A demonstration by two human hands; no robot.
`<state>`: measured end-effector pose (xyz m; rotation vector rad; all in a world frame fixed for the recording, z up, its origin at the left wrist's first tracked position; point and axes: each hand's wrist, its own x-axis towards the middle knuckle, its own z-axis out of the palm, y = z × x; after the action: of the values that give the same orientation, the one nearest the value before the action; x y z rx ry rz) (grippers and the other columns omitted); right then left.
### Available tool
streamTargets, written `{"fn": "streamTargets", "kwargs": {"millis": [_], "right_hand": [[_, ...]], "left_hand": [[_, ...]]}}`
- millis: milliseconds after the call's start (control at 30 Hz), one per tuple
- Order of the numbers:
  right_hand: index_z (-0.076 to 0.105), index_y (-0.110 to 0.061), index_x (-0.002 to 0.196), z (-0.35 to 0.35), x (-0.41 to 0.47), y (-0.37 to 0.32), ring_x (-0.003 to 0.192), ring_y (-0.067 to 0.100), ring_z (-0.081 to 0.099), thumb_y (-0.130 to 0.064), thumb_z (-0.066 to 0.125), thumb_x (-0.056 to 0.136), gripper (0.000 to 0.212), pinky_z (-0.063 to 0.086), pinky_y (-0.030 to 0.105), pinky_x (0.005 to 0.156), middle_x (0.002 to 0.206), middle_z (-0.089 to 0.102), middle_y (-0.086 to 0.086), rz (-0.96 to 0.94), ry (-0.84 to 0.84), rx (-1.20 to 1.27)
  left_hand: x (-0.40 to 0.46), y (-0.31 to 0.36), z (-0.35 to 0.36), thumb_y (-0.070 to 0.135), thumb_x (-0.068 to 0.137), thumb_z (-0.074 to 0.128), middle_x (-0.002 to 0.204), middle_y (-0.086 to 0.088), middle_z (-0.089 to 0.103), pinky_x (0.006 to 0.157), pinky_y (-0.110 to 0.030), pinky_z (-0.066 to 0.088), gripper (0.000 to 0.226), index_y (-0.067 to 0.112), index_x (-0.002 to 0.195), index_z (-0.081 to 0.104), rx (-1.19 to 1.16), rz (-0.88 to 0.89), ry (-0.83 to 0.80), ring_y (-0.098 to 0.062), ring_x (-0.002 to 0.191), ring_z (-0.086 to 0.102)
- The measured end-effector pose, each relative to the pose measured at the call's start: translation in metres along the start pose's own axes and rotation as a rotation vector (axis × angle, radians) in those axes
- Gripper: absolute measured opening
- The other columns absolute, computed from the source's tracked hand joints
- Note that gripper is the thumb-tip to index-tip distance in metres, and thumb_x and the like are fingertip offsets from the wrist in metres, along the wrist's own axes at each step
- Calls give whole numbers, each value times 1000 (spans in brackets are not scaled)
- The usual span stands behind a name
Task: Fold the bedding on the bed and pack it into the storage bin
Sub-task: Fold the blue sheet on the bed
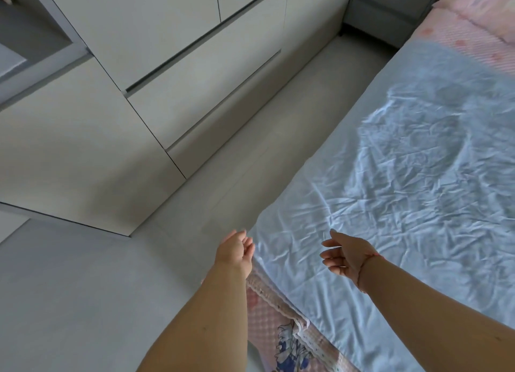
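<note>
A pale wardrobe [156, 73] is standing along the grey floor [69, 302]; a grey nightstand [390, 9] is sitting beyond the wardrobe's far end.

Both forearms are showing bare, no sleeves reaching into view. The left hand [237, 253] is wearing nothing: no ring, no band, no glove. The right hand [344, 256] is also going ungloved. A thin red string bracelet [362, 270] is circling the right wrist, at about 4 o'clock from that hand. Fingernails are looking short, unpainted.
</note>
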<state>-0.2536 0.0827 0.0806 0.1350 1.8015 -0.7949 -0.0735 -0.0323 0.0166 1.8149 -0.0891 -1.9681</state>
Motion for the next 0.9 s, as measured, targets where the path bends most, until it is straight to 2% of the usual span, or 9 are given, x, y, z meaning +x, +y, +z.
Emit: {"fn": "streamTargets", "kwargs": {"millis": [100,167,400,467,533,600,700,800,900], "right_hand": [[61,-4,88,3,4,-2,58,22,52,-32,50,97,32,42,29,58,68,61,14,-9,-5,-13],[61,-4,87,5,6,-1,58,22,52,-31,51,97,31,42,29,57,67,61,13,-4,-10,-23],[61,-4,87,1,15,11,59,22,53,-30,51,97,30,41,30,57,68,61,14,25,6,-23],[60,-4,86,-2,16,12,59,22,52,-30,51,97,30,41,30,58,69,60,14,31,9,-21],[60,-4,86,-6,16,13,59,22,52,-29,51,97,29,42,30,59,69,60,14,34,14,-20],[61,-4,86,-10,17,13,60,22,54,-30,51,97,30,43,30,59,69,62,14,27,22,-21],[63,-4,86,-14,18,10,61,22,55,-30,51,97,30,45,31,61,70,63,14,9,25,-23],[62,-4,86,-16,18,10,61,22,55,-29,51,97,29,45,31,61,71,63,14,-2,16,-21],[62,-4,87,-20,21,15,62,23,56,-29,51,97,29,45,31,61,71,63,14,0,12,-23]], "left_hand": [[8,5,1,23,94,60,125,-7,53,103,-35,42,47,8,136,47,132,-49,124,-23,111,55],[15,2,-2,22,95,56,139,-12,51,109,-42,38,45,5,136,47,187,-66,170,-28,124,51],[34,-4,-6,11,88,65,121,-10,60,101,-40,46,34,3,120,57,203,-48,192,-28,113,58],[38,-5,0,-1,88,63,102,-9,60,88,-32,49,14,5,101,60,132,-23,132,-21,92,60],[37,-7,11,-7,89,57,80,-6,55,67,-26,45,20,11,81,54,108,-6,57,-13,68,51],[37,-8,18,-7,90,53,73,-4,53,58,-24,40,26,15,77,52,156,2,13,-11,61,47],[39,-7,18,-4,88,58,101,-11,64,74,-31,50,14,8,96,61,191,16,43,-23,83,61],[47,-4,10,9,88,67,138,-7,49,103,-34,37,59,6,140,42,261,52,104,-27,126,48],[55,-1,8,14,88,67,141,-8,48,108,-37,35,54,3,137,47,273,35,94,-27,131,46]]}}
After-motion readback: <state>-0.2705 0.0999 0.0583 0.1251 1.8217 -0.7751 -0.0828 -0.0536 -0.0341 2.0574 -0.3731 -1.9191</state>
